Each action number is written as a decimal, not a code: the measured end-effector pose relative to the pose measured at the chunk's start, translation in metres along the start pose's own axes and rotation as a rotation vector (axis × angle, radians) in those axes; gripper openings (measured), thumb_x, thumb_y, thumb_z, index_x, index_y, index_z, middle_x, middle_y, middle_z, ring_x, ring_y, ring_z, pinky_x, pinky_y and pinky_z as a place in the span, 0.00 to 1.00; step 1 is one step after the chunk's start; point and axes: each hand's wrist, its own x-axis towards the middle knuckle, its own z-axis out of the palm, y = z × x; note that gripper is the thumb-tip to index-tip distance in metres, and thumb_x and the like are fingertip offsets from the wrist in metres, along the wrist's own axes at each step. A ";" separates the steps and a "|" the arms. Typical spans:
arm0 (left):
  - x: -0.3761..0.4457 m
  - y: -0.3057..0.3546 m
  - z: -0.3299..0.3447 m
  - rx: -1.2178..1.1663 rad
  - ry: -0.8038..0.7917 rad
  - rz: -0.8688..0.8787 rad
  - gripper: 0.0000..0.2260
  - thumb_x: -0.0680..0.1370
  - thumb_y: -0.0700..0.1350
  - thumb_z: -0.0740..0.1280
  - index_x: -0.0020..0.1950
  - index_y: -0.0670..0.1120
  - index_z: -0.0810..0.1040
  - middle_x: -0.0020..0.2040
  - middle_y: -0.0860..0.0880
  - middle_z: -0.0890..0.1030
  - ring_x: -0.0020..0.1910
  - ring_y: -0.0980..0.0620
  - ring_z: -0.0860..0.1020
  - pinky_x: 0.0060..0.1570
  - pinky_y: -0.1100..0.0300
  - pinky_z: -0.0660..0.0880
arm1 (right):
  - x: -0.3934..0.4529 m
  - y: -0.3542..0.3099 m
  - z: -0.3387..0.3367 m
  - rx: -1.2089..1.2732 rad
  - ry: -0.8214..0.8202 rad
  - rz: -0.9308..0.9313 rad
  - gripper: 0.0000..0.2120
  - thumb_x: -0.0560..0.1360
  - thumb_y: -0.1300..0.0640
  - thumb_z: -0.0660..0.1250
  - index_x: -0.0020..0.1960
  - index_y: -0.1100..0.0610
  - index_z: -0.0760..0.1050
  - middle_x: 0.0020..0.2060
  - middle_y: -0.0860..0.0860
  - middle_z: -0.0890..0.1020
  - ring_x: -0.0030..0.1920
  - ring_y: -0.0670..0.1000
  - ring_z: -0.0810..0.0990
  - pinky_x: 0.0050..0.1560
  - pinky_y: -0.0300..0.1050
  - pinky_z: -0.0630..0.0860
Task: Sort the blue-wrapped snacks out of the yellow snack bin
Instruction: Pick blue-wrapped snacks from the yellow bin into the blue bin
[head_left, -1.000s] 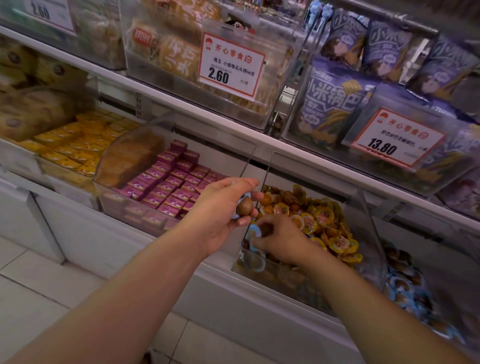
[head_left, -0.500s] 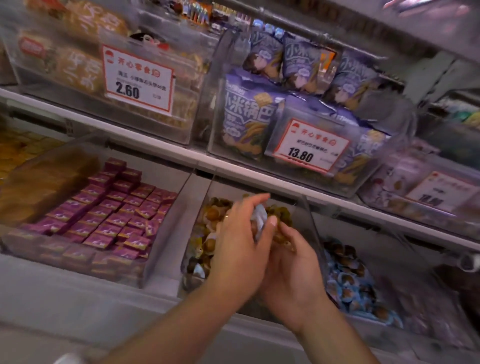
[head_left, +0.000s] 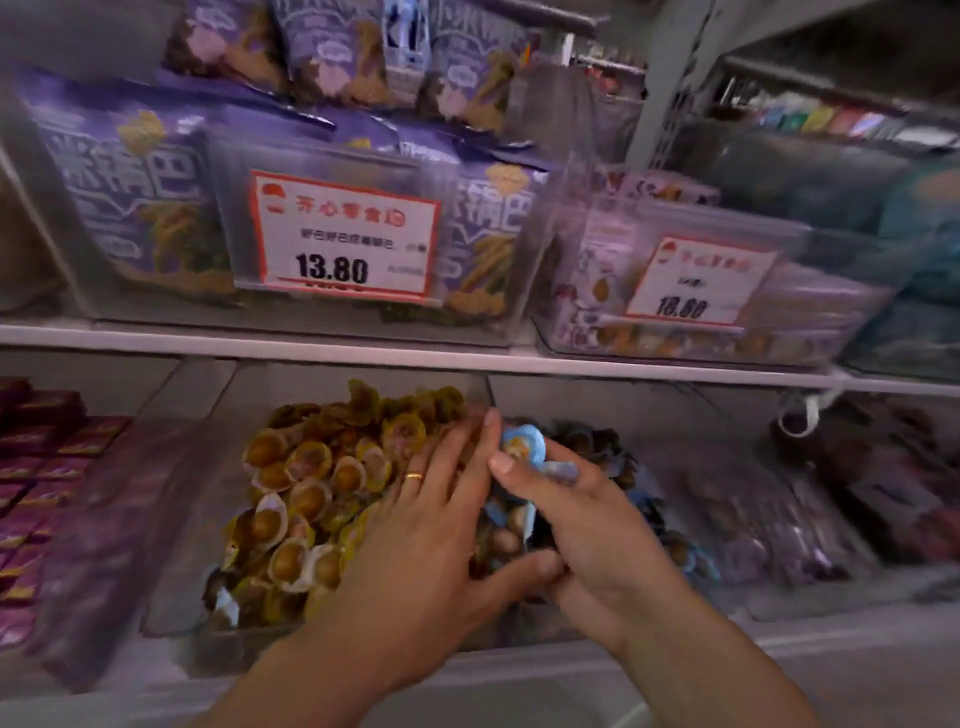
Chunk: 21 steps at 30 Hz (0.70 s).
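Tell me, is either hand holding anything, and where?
The right hand holds blue-wrapped snacks, thumb pressing the top one's edge. The left hand lies flat beside it; whether it holds anything cannot be told.

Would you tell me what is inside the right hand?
The right hand holds blue-wrapped snacks; one pokes out above the fingers, others show below. How many it holds is hidden by the fingers and the left hand.
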 end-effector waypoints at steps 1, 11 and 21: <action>0.002 0.001 0.001 -0.028 -0.027 -0.005 0.44 0.68 0.81 0.46 0.76 0.66 0.32 0.73 0.73 0.35 0.71 0.72 0.42 0.70 0.67 0.50 | 0.002 -0.002 -0.012 0.012 0.033 -0.015 0.09 0.77 0.60 0.69 0.57 0.56 0.82 0.40 0.54 0.83 0.30 0.48 0.79 0.27 0.40 0.74; 0.004 -0.039 -0.006 -0.108 0.075 -0.024 0.28 0.82 0.63 0.51 0.46 0.44 0.82 0.41 0.53 0.82 0.44 0.54 0.79 0.44 0.48 0.76 | 0.036 -0.042 -0.168 -1.027 0.299 0.132 0.16 0.76 0.42 0.69 0.56 0.51 0.83 0.52 0.47 0.85 0.55 0.48 0.82 0.59 0.48 0.78; -0.036 -0.063 -0.066 -0.025 0.367 -0.054 0.14 0.82 0.55 0.58 0.55 0.56 0.83 0.52 0.58 0.82 0.54 0.56 0.80 0.55 0.54 0.74 | 0.035 -0.040 -0.107 -0.578 0.554 -0.496 0.12 0.77 0.65 0.61 0.45 0.55 0.81 0.34 0.51 0.86 0.33 0.46 0.84 0.31 0.36 0.78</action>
